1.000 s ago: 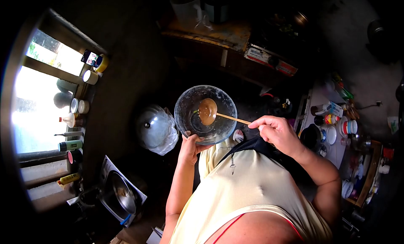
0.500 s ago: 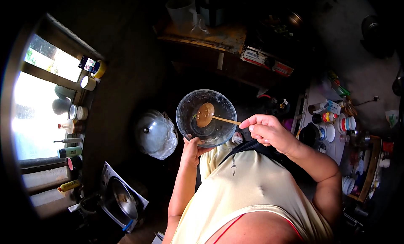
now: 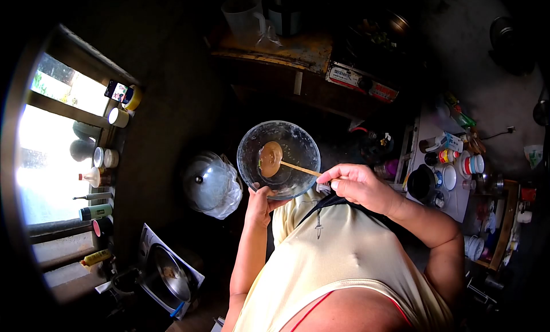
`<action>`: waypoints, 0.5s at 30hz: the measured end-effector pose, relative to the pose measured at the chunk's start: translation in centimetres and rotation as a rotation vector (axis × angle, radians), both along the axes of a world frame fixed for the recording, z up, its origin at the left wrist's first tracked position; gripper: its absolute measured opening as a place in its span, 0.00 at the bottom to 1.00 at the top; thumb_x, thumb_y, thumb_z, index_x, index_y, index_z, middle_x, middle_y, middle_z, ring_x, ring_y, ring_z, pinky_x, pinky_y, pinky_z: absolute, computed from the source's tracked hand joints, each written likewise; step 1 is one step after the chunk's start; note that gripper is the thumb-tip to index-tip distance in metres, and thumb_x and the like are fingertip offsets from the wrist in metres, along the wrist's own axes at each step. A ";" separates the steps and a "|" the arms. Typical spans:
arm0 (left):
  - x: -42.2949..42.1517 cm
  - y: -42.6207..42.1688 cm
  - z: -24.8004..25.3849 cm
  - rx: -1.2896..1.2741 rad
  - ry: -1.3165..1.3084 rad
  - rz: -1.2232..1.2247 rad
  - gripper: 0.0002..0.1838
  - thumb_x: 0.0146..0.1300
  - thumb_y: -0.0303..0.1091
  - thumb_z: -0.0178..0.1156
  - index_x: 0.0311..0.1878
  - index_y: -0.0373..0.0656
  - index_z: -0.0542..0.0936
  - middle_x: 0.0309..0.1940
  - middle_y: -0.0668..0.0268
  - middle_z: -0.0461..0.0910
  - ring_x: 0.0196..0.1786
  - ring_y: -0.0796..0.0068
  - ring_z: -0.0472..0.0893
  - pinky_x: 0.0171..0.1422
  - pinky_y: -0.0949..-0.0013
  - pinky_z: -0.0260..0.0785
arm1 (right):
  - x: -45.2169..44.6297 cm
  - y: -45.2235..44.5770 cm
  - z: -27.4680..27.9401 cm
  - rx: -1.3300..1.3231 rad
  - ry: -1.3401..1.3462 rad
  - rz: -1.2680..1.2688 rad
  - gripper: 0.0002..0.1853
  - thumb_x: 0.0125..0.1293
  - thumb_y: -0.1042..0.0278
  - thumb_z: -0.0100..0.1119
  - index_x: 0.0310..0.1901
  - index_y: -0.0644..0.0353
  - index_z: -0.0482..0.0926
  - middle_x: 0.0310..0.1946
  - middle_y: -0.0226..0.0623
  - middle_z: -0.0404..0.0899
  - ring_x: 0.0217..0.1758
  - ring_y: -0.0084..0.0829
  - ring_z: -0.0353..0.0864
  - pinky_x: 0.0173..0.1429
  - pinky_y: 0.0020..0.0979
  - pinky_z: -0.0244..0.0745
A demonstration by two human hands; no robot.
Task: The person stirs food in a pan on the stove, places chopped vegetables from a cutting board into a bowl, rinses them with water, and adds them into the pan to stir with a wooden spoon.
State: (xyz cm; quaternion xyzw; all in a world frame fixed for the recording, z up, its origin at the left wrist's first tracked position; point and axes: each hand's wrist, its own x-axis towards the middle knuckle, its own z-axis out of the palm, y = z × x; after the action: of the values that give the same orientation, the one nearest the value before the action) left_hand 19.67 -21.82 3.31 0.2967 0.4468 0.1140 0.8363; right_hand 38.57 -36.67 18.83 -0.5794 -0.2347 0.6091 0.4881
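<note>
A clear bowl is held up in front of my body, its inside speckled with residue. My left hand grips its near left edge, with the fingers partly hidden beneath. In my right hand, the fingers are closed round the thin handle of a tan ladle. The ladle's round head is inside the bowl, toward its left side. Small green bits show near the head.
Left of the bowl is a domed clear lid with crumpled plastic. A sink with a metal pan sits lower left. Jars line the windowsill. A wooden table stands ahead, and a cluttered table is at right.
The ladle's head has moved slightly left and toward me inside the bowl, and my right hand has shifted left with it. My left hand still holds the bowl.
</note>
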 end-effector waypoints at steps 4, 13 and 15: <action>-0.1 0.1 -0.2 0.007 0.003 -0.003 0.25 0.45 0.19 0.45 0.52 0.27 0.63 0.43 0.49 0.75 0.40 0.54 0.81 0.40 0.58 0.83 | -0.6 -0.4 -1.3 0.097 -0.186 0.056 0.13 0.66 0.73 0.46 0.49 0.68 0.74 0.25 0.19 0.67 0.27 0.10 0.61 0.30 0.17 0.59; -0.1 0.4 -0.1 -0.007 0.016 0.007 0.27 0.46 0.19 0.45 0.55 0.30 0.60 0.46 0.48 0.73 0.41 0.52 0.81 0.40 0.59 0.83 | -0.2 -0.6 1.0 0.055 -0.406 0.251 0.14 0.64 0.73 0.48 0.50 0.67 0.75 0.19 0.23 0.67 0.23 0.11 0.61 0.29 0.19 0.61; -0.1 0.5 0.1 -0.017 0.039 0.019 0.28 0.46 0.19 0.45 0.56 0.31 0.59 0.47 0.48 0.72 0.41 0.52 0.81 0.40 0.59 0.83 | -0.2 -0.8 1.0 0.064 -0.408 0.248 0.14 0.64 0.74 0.48 0.50 0.67 0.75 0.19 0.24 0.68 0.24 0.11 0.61 0.29 0.19 0.61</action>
State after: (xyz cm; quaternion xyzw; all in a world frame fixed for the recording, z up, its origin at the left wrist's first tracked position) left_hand 19.59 -21.37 3.44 0.2874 0.4667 0.1121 0.8289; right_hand 38.35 -37.44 19.86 -0.6413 -0.4169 0.5271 0.3702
